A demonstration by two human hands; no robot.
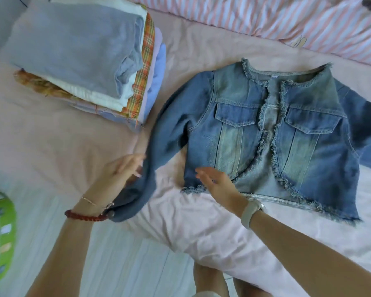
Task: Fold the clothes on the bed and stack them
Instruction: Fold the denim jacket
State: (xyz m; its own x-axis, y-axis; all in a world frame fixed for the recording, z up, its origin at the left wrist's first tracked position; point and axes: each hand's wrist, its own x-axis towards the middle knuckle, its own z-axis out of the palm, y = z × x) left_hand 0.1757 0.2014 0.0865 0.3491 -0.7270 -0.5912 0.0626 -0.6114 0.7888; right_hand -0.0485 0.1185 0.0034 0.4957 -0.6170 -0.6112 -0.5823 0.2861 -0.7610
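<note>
Head view: a cropped denim jacket lay front-up and spread flat on the pink bed, to the right of a stack of folded clothes. The left hand held the jacket's sleeve near its lower part, fingers curled lightly around the fabric edge. The right hand rested flat on the jacket's lower hem corner, fingers straight, grasping nothing. A red bead bracelet circled the left wrist; a pale watch sat on the right.
</note>
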